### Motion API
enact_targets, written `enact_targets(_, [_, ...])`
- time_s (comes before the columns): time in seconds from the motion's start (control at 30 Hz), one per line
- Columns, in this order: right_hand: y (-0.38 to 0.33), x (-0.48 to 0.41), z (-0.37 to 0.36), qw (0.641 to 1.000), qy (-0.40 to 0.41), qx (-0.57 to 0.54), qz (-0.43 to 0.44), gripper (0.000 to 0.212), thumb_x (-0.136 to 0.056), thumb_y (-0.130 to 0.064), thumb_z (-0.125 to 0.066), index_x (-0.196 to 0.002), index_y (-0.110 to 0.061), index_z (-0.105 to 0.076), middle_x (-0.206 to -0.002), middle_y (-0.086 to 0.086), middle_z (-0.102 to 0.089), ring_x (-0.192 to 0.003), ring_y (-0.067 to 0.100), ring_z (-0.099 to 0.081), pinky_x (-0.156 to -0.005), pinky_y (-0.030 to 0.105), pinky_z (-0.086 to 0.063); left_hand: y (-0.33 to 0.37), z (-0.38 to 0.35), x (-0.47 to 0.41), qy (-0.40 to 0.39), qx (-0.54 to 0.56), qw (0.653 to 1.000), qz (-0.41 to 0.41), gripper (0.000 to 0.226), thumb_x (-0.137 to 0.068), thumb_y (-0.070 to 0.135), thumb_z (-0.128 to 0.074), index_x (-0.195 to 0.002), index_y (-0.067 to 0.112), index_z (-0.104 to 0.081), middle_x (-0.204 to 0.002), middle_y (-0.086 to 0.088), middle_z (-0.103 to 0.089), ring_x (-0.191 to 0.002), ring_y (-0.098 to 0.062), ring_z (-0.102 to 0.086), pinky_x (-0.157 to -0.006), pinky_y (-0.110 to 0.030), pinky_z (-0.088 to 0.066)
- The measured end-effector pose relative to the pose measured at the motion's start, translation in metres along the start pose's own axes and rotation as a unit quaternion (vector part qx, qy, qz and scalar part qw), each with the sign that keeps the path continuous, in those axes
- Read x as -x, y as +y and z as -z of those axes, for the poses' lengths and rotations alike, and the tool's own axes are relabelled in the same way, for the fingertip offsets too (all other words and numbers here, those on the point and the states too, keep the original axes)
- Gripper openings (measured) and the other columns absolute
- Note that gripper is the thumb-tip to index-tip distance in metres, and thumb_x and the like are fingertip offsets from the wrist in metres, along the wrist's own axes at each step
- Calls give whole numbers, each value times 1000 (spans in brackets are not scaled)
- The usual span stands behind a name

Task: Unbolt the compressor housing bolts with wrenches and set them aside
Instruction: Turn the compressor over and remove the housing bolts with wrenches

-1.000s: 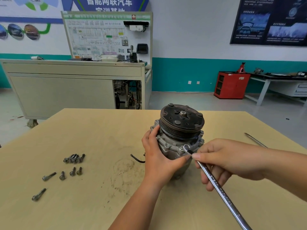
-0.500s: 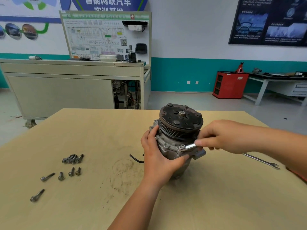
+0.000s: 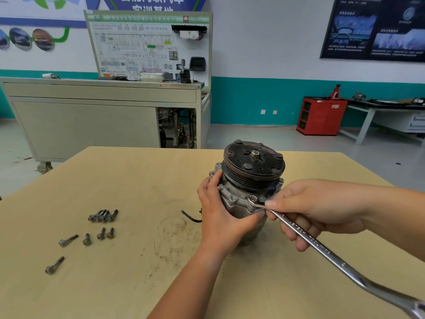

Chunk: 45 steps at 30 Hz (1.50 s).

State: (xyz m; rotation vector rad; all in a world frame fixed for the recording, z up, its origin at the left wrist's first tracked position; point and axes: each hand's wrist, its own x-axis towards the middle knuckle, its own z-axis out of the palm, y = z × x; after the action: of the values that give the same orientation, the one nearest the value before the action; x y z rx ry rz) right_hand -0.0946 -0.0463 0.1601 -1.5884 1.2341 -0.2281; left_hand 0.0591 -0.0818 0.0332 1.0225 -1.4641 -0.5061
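The grey compressor stands upright on the wooden table, black pulley on top. My left hand wraps around its housing from the near left side. My right hand grips a long chrome wrench. The wrench's ring end sits on a housing bolt at the front flange, and its handle runs toward the lower right corner. Several removed bolts lie in a loose group on the table to the left.
A black wire trails from the compressor's left side. More loose bolts lie near the table's left front. A grey cabinet with a display board stands behind the table. A red cabinet sits at the back right.
My right hand has swung the wrench handle from the far right back toward me and to the lower right. My left hand keeps its hold on the housing.
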Motion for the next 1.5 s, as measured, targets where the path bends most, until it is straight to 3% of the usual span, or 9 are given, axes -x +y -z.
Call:
enact_targets(0.3, [4,2,-7,1000,24,8,12,31,-98,-32,-41,-79,-12,-54,-52,3,-62,-45,17,-64,-43,18,-47,-2,0,0,1,-6,1000,1,99,-48,54,-80,-127,57,-21,-137,13,-23,-133,-4,-31,-111,-28,-35])
enact_targets(0.57, [-6,-1,17,989,34,140,-44,35,-94,-40,-47,-74,-14,-59,-47,-5,-55,-41,10,-53,-45,17,-45,-2,0,0,1,1,1000,1,95,-45,60,-74,-126,54,-24,-137,8,-24,-130,0,-30,-103,-2,-26])
enact_targets(0.67, [-9,-10,32,923,141,358,13,31,-89,-47,-52,-80,-23,-68,-60,-12,-58,-58,4,-54,-55,16,-40,-2,0,0,-4,7,1000,5,94,-45,58,-73,-126,55,-23,-137,9,-24,-131,-1,-30,-102,-2,-26])
enact_targets(0.73, [-6,-13,37,902,165,396,41,26,-89,-46,-52,-86,-27,-69,-68,-14,-60,-67,2,-54,-56,13,-39,-1,0,0,-7,8,1000,6,95,-45,58,-73,-125,55,-23,-137,10,-23,-130,-1,-30,-100,0,-25])
enact_targets(0.9, [19,-1,34,993,23,118,-7,24,-95,-31,-48,-83,-16,-63,-63,-7,-62,-58,9,-61,-57,18,-49,-2,0,0,-5,6,1000,4,95,-45,59,-74,-126,54,-24,-136,11,-23,-130,2,-30,-102,-1,-23])
enact_targets(1.07, [20,4,5,1000,-11,-21,17,23,-99,-26,-39,-89,-12,-54,-60,-1,-64,-55,18,-67,-54,23,-53,-3,-1,0,1,0,1000,-1,97,-45,61,-75,-126,57,-22,-135,14,-23,-129,5,-28,-102,-3,-24])
enact_targets(1.27, [7,0,-4,996,14,-87,6,28,-98,-25,-43,-82,-7,-56,-50,1,-56,-38,11,-54,-43,19,-47,-2,0,1,0,1,1000,-2,98,-46,63,-75,-126,58,-19,-134,17,-23,-131,0,-30,-102,-2,-26])
enact_targets(1.4, [4,1,6,997,28,75,-23,34,-97,-34,-45,-74,-14,-59,-48,-5,-55,-40,11,-55,-44,18,-45,-1,0,0,0,4,1000,1,97,-45,61,-74,-126,56,-21,-134,14,-23,-127,7,-28,-96,5,-21])
enact_targets(1.5, [-6,-6,24,950,115,290,-4,38,-90,-45,-52,-62,-20,-58,-46,-11,-54,-42,1,-49,-47,13,-39,-1,1,0,-1,13,1000,1,94,-45,59,-72,-125,53,-25,-136,9,-24,-128,10,-26,-96,4,-21])
